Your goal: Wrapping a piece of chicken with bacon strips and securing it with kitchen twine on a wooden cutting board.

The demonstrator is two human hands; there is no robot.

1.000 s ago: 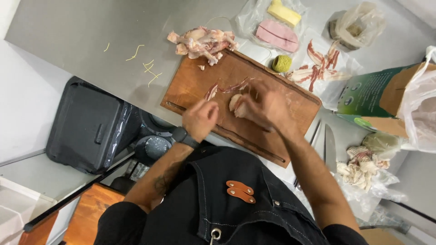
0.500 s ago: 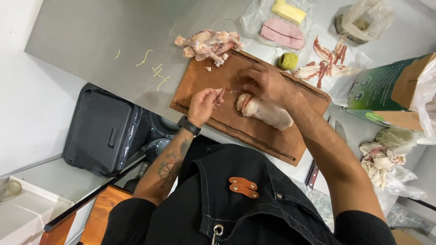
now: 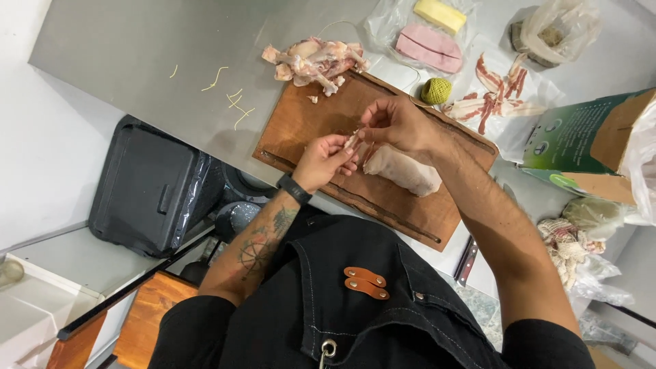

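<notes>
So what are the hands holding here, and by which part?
Both hands, left and right, pinch the near end of the raw meat roll on the cutting board. Whether string is in the fingers cannot be told.

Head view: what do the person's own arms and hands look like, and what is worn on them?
Both forearms are bare, without gloves. The left hand has a black band at its wrist and dark tattoos along the forearm. The right hand shows nothing worn.

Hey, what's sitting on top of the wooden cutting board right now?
On the wooden cutting board lies a pale piece of raw meat. The left hand and right hand hover above, pinching a small bit; the board beneath them is hidden.
</notes>
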